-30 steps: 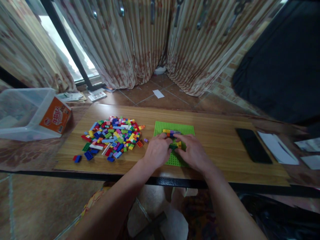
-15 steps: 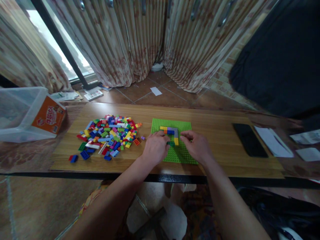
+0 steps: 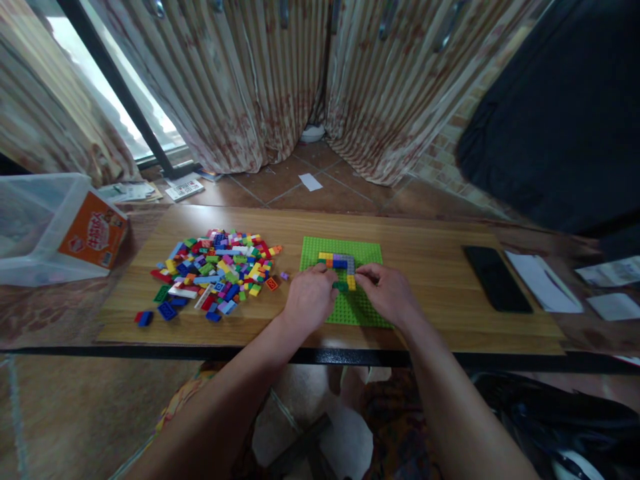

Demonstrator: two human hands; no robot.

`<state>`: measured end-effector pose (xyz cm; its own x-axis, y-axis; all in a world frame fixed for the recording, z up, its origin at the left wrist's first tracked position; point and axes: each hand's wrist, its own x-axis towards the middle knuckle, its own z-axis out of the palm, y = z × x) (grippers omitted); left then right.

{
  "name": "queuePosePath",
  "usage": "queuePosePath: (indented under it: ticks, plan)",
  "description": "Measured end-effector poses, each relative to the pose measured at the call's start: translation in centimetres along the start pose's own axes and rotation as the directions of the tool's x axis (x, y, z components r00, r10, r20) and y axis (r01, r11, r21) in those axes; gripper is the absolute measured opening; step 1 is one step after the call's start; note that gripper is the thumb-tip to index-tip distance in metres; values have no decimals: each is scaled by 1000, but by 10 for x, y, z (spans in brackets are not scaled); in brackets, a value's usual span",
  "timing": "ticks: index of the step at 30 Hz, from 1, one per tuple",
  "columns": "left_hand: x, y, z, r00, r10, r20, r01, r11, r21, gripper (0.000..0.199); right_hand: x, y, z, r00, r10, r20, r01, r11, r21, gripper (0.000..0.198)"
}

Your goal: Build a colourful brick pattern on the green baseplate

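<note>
A light green studded baseplate (image 3: 367, 310) lies on the table between my hands. On it stands a bent row of toy bricks (image 3: 343, 258) in yellow, orange, purple, blue and grey, with yellow bricks (image 3: 352, 283) at its near right end. My left hand (image 3: 311, 291) is curled over the baseplate's left side, closed at a dark green brick (image 3: 341, 287) that shows past the thumb. From the right, my right hand (image 3: 387, 290) touches the row's outer side, its thumb and fingers drawn together. Whatever lies between those fingertips is hidden.
Left of the baseplate spreads a pile of loose coloured bricks (image 3: 220, 270). A clear plastic box (image 3: 30, 267) with an orange label stands at far left. To the right lie a black phone (image 3: 497, 279) and white papers (image 3: 545, 281). The table's dark front edge (image 3: 345, 356) runs below my forearms.
My right hand has moved left, closing the gap to the brick row, and its fingers have drawn together. My left hand stays at the green brick. The view has shifted slightly.
</note>
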<state>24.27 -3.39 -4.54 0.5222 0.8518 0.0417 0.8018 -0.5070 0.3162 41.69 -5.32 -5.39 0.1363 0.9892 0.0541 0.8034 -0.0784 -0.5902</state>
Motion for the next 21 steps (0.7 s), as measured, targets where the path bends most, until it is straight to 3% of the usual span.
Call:
queuePosePath:
  ticks: [14, 21]
  plan:
    - [3, 0, 1, 1000, 7, 14, -7, 1000, -15, 16, 0, -2, 1, 999, 22, 42, -20, 999, -43, 19]
    - [6, 1, 1, 999, -27, 39, 28, 999, -26, 15, 1, -8, 4, 997, 63, 47, -56, 988, -145, 24]
